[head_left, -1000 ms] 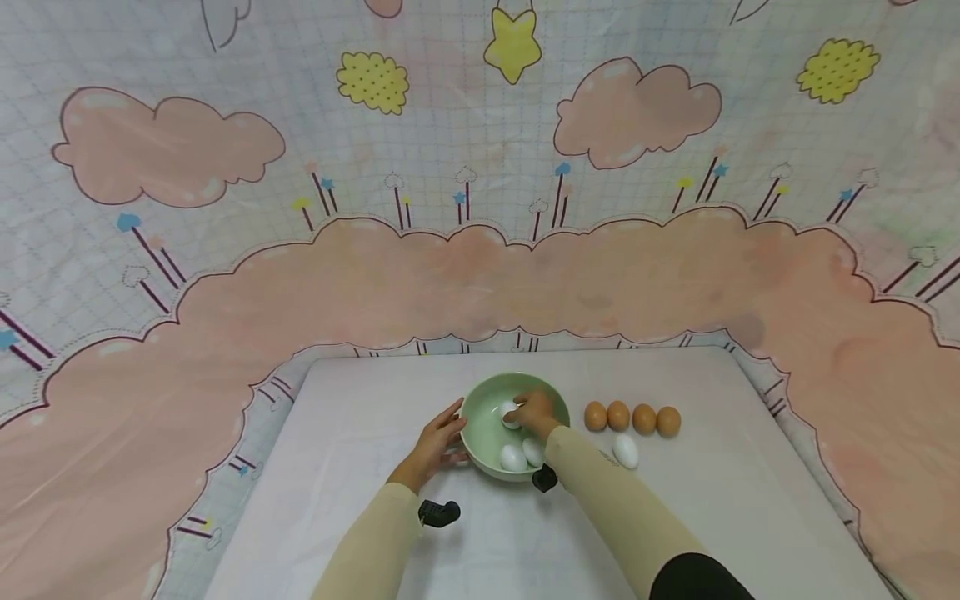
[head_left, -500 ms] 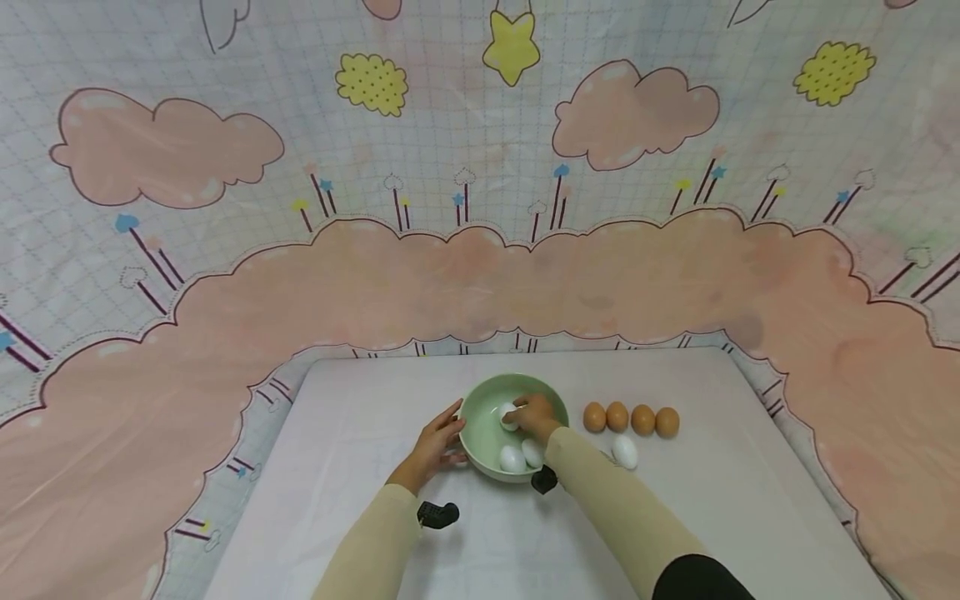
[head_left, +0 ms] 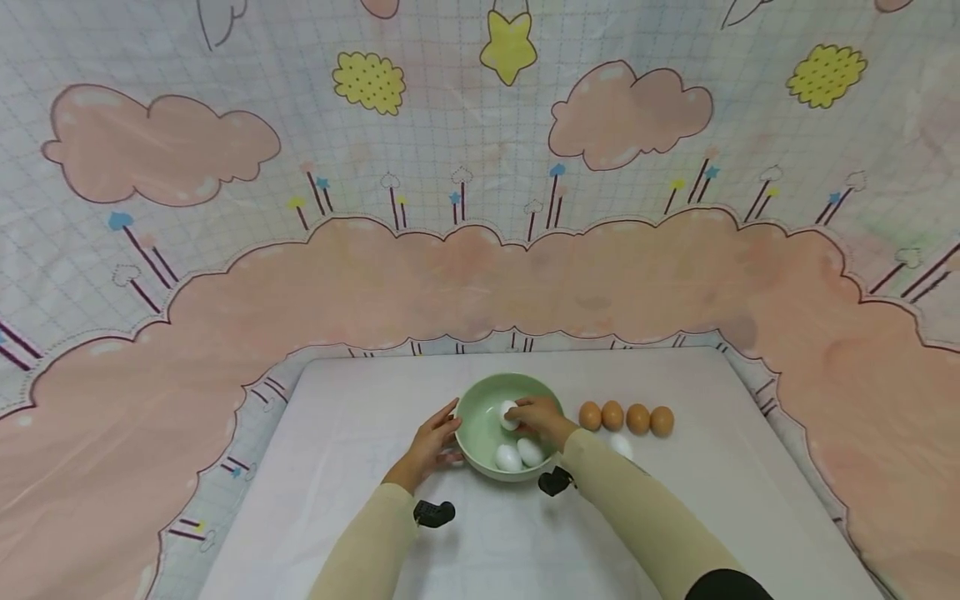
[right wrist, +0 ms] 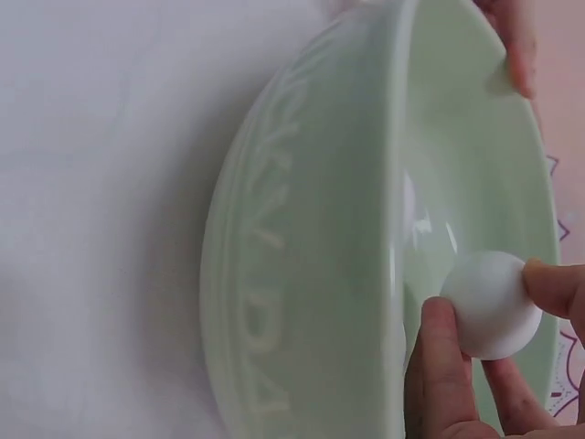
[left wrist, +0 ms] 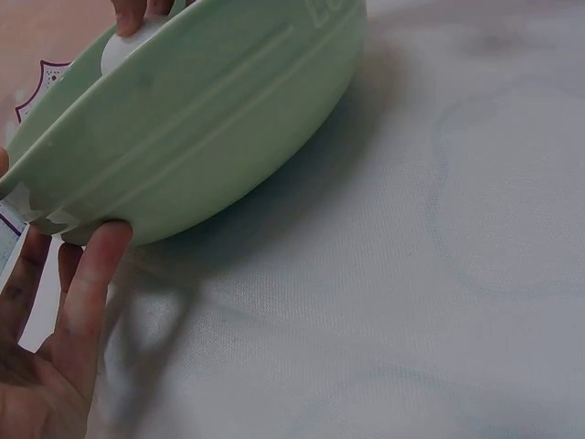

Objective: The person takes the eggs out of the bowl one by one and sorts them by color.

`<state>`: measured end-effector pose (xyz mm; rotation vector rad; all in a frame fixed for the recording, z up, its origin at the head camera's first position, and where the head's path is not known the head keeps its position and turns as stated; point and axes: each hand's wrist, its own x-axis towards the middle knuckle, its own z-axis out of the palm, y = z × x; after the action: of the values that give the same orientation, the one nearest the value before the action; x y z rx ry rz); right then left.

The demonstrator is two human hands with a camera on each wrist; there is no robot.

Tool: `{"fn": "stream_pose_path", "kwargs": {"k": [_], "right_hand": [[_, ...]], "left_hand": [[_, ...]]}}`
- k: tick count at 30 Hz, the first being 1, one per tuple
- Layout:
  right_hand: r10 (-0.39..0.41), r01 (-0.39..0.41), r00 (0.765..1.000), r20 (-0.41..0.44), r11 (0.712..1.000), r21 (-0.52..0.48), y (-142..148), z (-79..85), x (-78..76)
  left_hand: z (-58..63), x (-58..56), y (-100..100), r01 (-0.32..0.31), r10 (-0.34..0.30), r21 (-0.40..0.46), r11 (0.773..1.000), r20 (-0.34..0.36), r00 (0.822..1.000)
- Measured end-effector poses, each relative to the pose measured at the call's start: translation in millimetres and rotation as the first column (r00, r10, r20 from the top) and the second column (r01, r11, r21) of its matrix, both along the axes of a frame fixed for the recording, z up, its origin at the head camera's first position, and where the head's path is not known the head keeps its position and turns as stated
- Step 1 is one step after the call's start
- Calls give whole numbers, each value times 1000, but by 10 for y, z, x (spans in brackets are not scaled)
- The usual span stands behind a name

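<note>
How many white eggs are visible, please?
4: one egg in the right hand, two eggs lying in the bowl, one egg on the table; more may be hidden.

Long beige sleeves (head_left: 367,537), black wrist cameras (head_left: 435,513)

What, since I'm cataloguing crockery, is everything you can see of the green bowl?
The green bowl is round, wide-mouthed, pale and glossy, ceramic or hard plastic by its look, with ridges and raised lettering on its outer wall. It stands mouth up on the white tablecloth, left of the brown eggs. The left grip holds its rim from the left, fingers against the outside. Two white eggs lie in it; the right grip pinches a third egg inside, though whether that touches the bowl is unclear.
</note>
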<state>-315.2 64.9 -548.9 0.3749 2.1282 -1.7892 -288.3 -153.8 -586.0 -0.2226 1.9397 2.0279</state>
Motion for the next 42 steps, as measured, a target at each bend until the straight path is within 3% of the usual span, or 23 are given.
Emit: {"fn": "stream_pose_path", "kwargs": {"k": [10,19,31,38,42], "right_hand": [[1,0,1000,13,992,-123,129,116,163],[12,-7,999,35,987,-160,276,255,260],[51,-51,999,-9,943,-328,549,312,391],[56,-69,997,-47,935,-347,633,337,477],[27,-36,999,-32,940,-340,730,324,538]], "left_hand": [[27,13,13,-8,8,7,1000,4,1000],[39,1,22,-8,8,-1,1000,9,1000],[32,-32,17,-6,6,6,1000,21,1000],[23,-37,11,-30,30,10,1000,25,999],[41,-31,21,-29,29,14,999,30,999]]}}
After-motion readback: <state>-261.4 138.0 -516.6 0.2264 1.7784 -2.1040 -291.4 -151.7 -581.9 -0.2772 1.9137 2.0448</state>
